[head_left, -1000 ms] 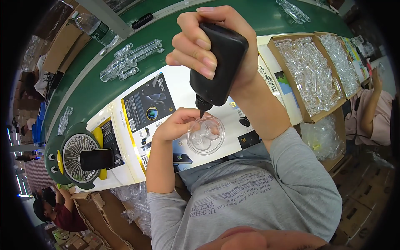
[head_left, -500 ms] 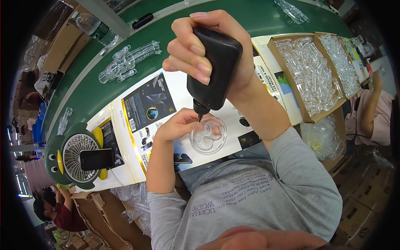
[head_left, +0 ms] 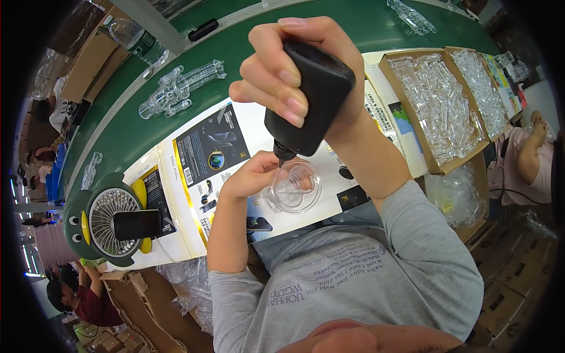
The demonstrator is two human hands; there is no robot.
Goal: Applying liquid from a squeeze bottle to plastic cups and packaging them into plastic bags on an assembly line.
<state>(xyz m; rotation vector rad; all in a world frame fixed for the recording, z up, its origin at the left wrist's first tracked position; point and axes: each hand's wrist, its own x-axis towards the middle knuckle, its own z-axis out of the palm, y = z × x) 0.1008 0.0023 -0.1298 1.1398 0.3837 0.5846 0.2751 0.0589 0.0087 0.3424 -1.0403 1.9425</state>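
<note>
My right hand (head_left: 318, 65) is wrapped round a black squeeze bottle (head_left: 306, 100), tipped with its nozzle pointing down. The nozzle tip sits at the rim of a clear round plastic part (head_left: 296, 191); whether it touches I cannot tell. My left hand (head_left: 259, 173) grips that part at its far left side, some fingers showing through the clear plastic. Below both hands lies a printed cardboard sheet (head_left: 259, 129) in white, black and yellow.
Clear assembled plastic pieces (head_left: 182, 88) lie on the green table (head_left: 118, 132). Cardboard trays (head_left: 435, 106) of small clear parts stand at right. A penguin-shaped fan (head_left: 112, 220) with a phone (head_left: 137, 225) is at left. A water bottle (head_left: 135, 41) stands far left; a co-worker's arm (head_left: 532, 147) shows at right.
The black bottle has shifted slightly right and tilted more. The clear round part has turned a little in my left hand. At right, the co-worker's arm has lowered.
</note>
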